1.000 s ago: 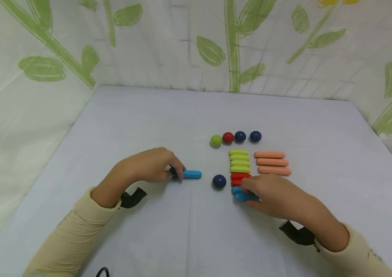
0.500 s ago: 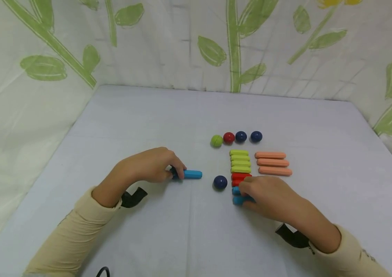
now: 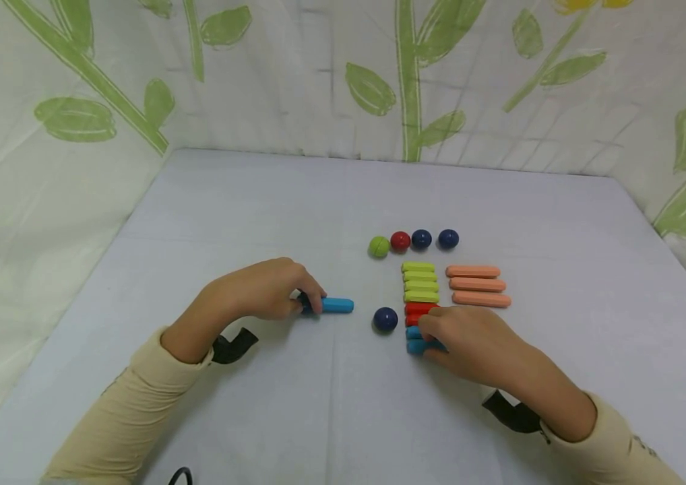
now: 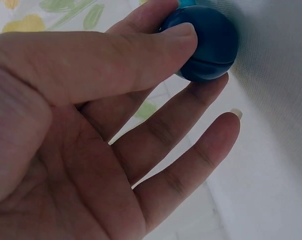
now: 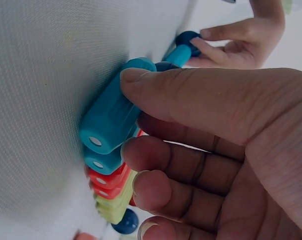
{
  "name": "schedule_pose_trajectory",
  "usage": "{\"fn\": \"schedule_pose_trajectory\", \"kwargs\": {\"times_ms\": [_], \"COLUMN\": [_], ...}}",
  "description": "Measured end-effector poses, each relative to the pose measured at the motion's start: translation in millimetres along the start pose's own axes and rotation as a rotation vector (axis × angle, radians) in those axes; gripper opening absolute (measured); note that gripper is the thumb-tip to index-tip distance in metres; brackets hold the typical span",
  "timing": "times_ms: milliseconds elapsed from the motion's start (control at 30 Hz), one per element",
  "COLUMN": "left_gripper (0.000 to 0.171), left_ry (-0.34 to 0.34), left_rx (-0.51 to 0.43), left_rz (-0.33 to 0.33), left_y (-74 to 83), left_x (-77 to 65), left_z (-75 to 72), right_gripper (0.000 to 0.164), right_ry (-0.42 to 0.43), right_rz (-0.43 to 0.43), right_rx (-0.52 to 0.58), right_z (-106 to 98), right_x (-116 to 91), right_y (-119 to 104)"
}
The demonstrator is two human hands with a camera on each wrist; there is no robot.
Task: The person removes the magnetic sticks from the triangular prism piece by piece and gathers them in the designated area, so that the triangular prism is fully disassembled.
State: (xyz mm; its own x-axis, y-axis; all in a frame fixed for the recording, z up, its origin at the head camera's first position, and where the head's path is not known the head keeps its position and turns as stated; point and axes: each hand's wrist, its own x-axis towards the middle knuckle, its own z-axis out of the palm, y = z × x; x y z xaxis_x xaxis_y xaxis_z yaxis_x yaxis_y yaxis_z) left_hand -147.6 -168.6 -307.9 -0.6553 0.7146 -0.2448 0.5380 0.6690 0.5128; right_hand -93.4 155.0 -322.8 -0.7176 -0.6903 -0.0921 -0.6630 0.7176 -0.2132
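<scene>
My left hand [image 3: 267, 288] pinches a dark blue ball [image 4: 210, 45] between thumb and fingertips. A blue magnetic rod [image 3: 338, 305] extends rightward from that ball, low at the tabletop. With thumb and fingers, my right hand [image 3: 482, 340] grips the nearest blue magnetic rod [image 5: 108, 120], which has a silvery disc in its end. Against it lies a second blue rod [image 5: 102, 161]. Beyond these the stack continues with two red rods [image 3: 420, 308] and several yellow-green rods [image 3: 420, 286], all side by side. The right hand hides part of the blue and red rods.
Between the hands sits a loose dark blue ball [image 3: 385, 319]. Behind the rods stand a green ball [image 3: 379, 246], a red ball [image 3: 400, 242] and two more dark blue balls [image 3: 421, 239]. Three orange rods [image 3: 478, 284] lie to the right on the white tabletop [image 3: 258, 417].
My right hand has shifted slightly left. The nearest blue rod, slanted a second ago, has straightened and moved up against its blue neighbour. The left hand stays in place.
</scene>
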Motion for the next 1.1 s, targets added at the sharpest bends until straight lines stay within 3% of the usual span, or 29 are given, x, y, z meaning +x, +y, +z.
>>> {"fn": "schedule_pose_trajectory", "kwargs": {"times_ms": [367, 700, 900, 1000, 1100], "left_gripper": [0.034, 0.034, 0.033, 0.033, 0.033], "left_ry": [0.004, 0.000, 0.005, 0.007, 0.008], "left_rx": [0.006, 0.000, 0.000, -0.004, -0.011], "left_rz": [0.002, 0.004, 0.013, 0.022, 0.028], "left_y": [-0.6, -0.5, -0.3, -0.7, -1.5], "left_x": [0.7, 0.7, 0.5, 0.5, 1.0], "left_z": [0.5, 0.7, 0.4, 0.1, 0.4], "right_gripper": [0.022, 0.011, 0.034, 0.034, 0.031], "right_ry": [0.006, 0.133, 0.052, 0.018, 0.042], "right_rz": [-0.028, -0.112, -0.106, -0.102, -0.101], "right_rx": [-0.036, -0.090, -0.118, -0.124, -0.093], "right_z": [-7, -8, 1, 2, -1], "right_x": [3, 33, 53, 58, 58], "right_y": [-1, -9, -21, -24, -21]}}
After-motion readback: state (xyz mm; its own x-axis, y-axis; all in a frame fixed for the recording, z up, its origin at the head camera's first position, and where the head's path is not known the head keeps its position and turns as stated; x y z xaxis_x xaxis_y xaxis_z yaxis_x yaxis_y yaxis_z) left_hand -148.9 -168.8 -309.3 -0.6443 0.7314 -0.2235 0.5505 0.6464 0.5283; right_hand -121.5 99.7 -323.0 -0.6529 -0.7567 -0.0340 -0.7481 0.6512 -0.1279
